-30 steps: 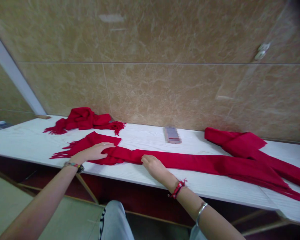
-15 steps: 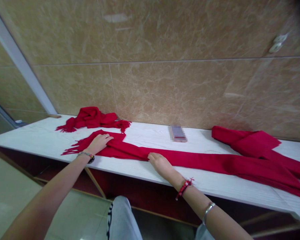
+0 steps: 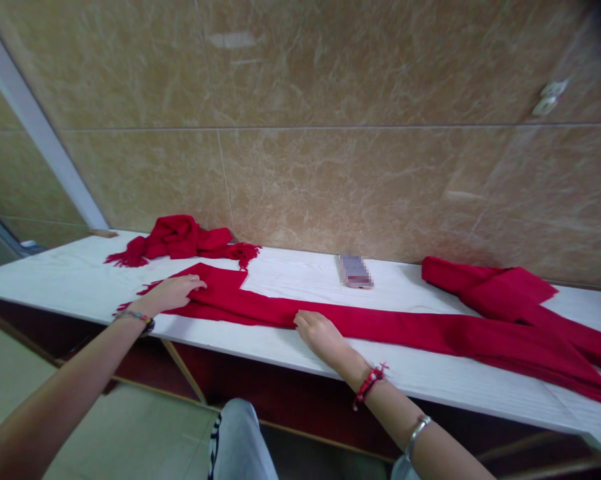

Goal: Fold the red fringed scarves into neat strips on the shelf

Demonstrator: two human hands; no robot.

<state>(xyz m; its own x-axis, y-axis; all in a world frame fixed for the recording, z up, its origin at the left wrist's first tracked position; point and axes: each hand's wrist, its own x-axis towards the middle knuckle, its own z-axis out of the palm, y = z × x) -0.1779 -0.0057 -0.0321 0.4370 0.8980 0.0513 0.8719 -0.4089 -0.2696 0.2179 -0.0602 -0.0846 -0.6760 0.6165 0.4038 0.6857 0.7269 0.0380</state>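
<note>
A long red scarf (image 3: 405,328) lies stretched along a white shelf-like table (image 3: 300,347). My left hand (image 3: 173,292) rests flat on its fringed left end, fingers stretched out. Near the scarf's middle, at its near edge, my right hand (image 3: 319,333) presses down with fingers slightly curled and holds nothing. The scarf's right part doubles back into a folded bundle (image 3: 495,288) by the wall.
A second red scarf (image 3: 180,239) lies crumpled at the back left against the tiled wall. A blurred phone-like object (image 3: 355,270) sits near the wall behind the scarf. My knees show below the table's front edge.
My left hand has slid leftward along the scarf toward its fringe, flattening that end. My right hand has stayed on the scarf's middle. The view shifted slightly.
</note>
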